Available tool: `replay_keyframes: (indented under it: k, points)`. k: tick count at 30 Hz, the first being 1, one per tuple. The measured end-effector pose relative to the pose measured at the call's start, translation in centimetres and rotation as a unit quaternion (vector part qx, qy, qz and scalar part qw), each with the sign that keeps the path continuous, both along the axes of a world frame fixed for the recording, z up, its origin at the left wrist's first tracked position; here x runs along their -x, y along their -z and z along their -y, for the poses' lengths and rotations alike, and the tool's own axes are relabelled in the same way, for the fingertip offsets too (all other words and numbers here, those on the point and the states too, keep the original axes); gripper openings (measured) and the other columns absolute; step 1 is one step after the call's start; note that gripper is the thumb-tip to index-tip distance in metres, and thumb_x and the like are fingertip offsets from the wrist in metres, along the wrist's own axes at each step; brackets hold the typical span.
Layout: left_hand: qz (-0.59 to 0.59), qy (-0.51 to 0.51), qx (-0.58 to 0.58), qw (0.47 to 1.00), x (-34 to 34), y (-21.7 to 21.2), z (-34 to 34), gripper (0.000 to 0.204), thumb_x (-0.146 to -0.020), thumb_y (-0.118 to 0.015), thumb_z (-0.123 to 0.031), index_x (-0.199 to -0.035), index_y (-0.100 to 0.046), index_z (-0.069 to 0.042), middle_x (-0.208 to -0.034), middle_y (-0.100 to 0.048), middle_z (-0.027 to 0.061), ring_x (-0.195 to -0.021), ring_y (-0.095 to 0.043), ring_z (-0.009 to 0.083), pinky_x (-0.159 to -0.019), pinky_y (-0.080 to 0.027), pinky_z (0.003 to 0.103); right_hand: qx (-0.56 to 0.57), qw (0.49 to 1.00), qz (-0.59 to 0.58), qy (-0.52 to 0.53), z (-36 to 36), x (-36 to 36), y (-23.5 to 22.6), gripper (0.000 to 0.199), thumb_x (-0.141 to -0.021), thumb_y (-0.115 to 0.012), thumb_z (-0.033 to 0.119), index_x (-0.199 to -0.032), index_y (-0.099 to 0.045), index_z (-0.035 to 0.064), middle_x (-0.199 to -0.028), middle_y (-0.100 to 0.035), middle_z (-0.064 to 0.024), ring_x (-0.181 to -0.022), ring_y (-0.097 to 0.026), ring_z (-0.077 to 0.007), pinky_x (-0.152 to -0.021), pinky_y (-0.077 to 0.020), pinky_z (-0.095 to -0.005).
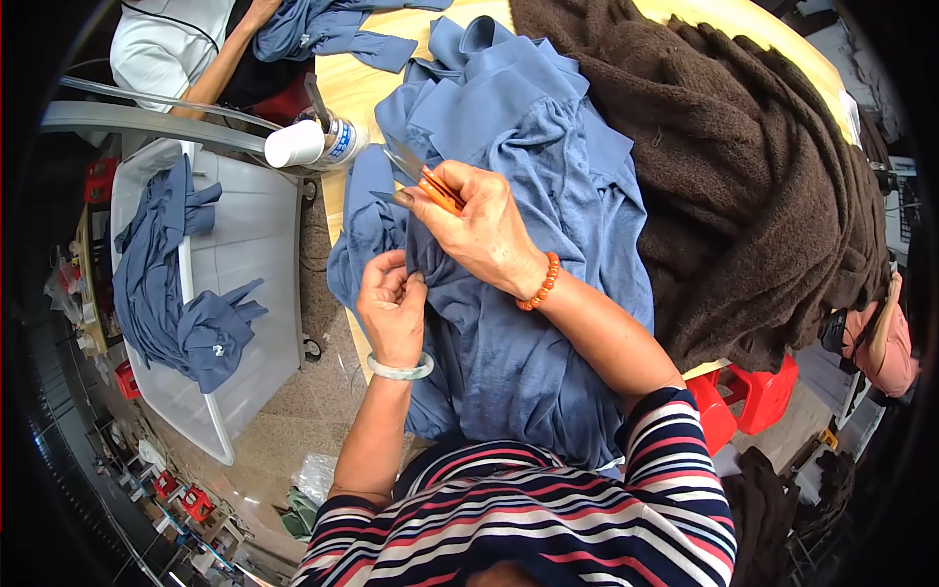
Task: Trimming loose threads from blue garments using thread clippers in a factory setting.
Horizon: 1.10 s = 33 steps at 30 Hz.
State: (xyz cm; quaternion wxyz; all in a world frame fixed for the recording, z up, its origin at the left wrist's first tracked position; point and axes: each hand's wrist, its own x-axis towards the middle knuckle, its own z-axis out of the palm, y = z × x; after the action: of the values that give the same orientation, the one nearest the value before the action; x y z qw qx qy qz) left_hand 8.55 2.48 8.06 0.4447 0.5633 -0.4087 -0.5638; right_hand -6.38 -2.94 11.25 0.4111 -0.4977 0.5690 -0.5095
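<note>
A blue garment [528, 181] lies bunched over the table in front of me, spreading down to my lap. My left hand [393, 313] is closed, pinching a fold of this cloth between thumb and fingers. Just above and to the right of it, my right hand [489, 230] grips orange-handled thread snips [440, 192]. Their metal blades point up and left over the cloth. The fingers of my right hand partly cover the handle.
Dark brown fleecy cloth [743, 166] is heaped on the table [381, 29] at right. A white cup [293, 145] and a labelled container [342, 140] stand at its left edge. A white bin [259, 323] holds blue garments. Red stools [765, 396] stand at right. A co-worker's arm [223, 64] shows top left.
</note>
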Motion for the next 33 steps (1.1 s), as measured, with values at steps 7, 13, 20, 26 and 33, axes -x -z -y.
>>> replay_keyframes:
  k: [7, 13, 20, 26, 33]
  points:
    - [-0.194, 0.069, -0.033, 0.978, 0.1, -1.3, -1.0, 0.014, -0.091, -0.058, -0.002, -0.104, -0.064, -0.001, -0.09, -0.065, 0.0015, -0.078, -0.057, 0.0074, -0.071, -0.044, 0.023, -0.001, 0.999, -0.037, 0.01, 2.1, 0.1, 0.8, 0.032, -0.083, -0.071, 0.021, -0.069, -0.054, -0.0025, -0.055, -0.045, -0.009, -0.056, -0.039, -0.0075, -0.049, -0.0367, -0.0311]
    - [-0.269, 0.085, -0.038, 0.959, -0.3, -1.6, -0.6, 0.016, -0.092, -0.059, -0.003, -0.106, -0.066, -0.004, -0.095, -0.068, 0.0027, -0.083, -0.06, 0.01, -0.075, -0.046, 0.026, -0.092, 0.982, -0.136, -0.095, 0.9, 1.4, 2.4, 0.035, -0.084, -0.069, 0.031, -0.09, -0.063, -0.0036, -0.072, -0.064, -0.0171, -0.065, -0.062, -0.0253, -0.064, -0.0482, -0.0364]
    - [-0.222, 0.045, -0.024, 0.974, 0.0, -2.0, -0.5, 0.012, -0.092, -0.062, -0.009, -0.101, -0.066, -0.002, -0.081, -0.06, -0.0024, -0.071, -0.051, 0.0056, -0.064, -0.04, 0.021, 0.028, 0.984, -0.066, -0.162, -3.9, 5.5, 0.8, 0.03, -0.085, -0.068, 0.013, -0.109, -0.062, -0.0031, -0.079, -0.06, -0.0072, -0.067, -0.054, -0.012, -0.061, -0.0438, -0.0265]
    - [-0.21, 0.021, -0.033, 0.977, 0.2, -1.7, -0.4, 0.013, -0.092, -0.063, -0.009, -0.101, -0.065, -0.001, -0.082, -0.06, -0.002, -0.071, -0.05, 0.0053, -0.062, -0.039, 0.02, 0.069, 0.976, -0.115, -0.174, -6.0, 5.0, 0.4, 0.036, -0.079, -0.074, 0.013, -0.113, -0.065, 0.0022, -0.066, -0.049, -0.0057, -0.054, -0.046, -0.0153, -0.051, -0.0381, -0.028]
    - [-0.105, 0.062, 0.042, 0.992, 0.1, -2.0, -0.3, 0.013, -0.092, -0.062, -0.008, -0.099, -0.066, 0.002, -0.081, -0.055, -0.0027, -0.069, -0.046, 0.0048, -0.063, -0.037, 0.019, 0.088, 0.974, -0.147, -0.151, -5.9, 4.3, 0.6, 0.032, -0.079, -0.073, 0.013, -0.109, -0.066, 0.0029, -0.069, -0.056, -0.0076, -0.055, -0.052, -0.0175, -0.051, -0.0418, -0.0291]
